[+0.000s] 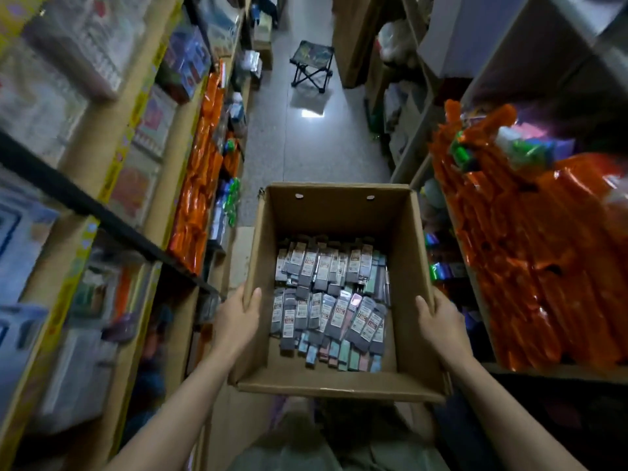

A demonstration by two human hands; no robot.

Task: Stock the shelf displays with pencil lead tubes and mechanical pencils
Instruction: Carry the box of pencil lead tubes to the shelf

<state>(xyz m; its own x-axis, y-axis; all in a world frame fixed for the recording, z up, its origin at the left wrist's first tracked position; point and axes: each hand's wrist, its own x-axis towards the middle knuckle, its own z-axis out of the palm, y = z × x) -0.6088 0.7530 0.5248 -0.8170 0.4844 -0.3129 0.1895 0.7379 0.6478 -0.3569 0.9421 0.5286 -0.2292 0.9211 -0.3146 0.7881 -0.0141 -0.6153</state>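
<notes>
I see a narrow shop aisle, grey floor (306, 154), one folding stool (312, 64) beyond the cardboard box (326, 212); left hand (238, 312) and right hand (440, 316) grasp its two side walls, packets (326, 300) too many to count.

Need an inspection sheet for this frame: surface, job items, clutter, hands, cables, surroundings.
Surface: grey floor of a narrow aisle; no table seen.
Job's things: open cardboard box carried at waist height; flat packets cover its bottom.
Clutter: folding stool stands in the aisle ahead.
Hands: left hand grips the box's left wall, right hand its right wall.
Cables: nothing seen.
Surroundings: shelves both sides; orange packs on the right.
</notes>
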